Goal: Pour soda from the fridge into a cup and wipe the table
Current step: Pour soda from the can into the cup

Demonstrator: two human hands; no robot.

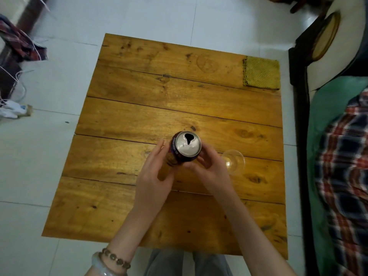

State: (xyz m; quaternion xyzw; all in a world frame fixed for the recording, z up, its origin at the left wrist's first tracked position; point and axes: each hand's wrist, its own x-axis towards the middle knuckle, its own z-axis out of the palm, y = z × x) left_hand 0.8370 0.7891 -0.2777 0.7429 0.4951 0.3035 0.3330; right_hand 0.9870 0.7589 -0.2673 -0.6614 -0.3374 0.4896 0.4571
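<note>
Looking down, my right hand (211, 166) is wrapped around the right side of the can (186, 147), whose tab is already open on a dark hole, while my left hand (153, 172) lies flat-fingered against its left side, gripping nothing. The clear cup (234, 161) stands just right of my right hand, and I cannot tell what is in it. Both are near the middle of the plank table (139, 108), with a yellow-green cloth (260, 73) on its far right corner, pale floor tiles (49, 156) around it and a plaid blanket (342, 166) to the right.
</note>
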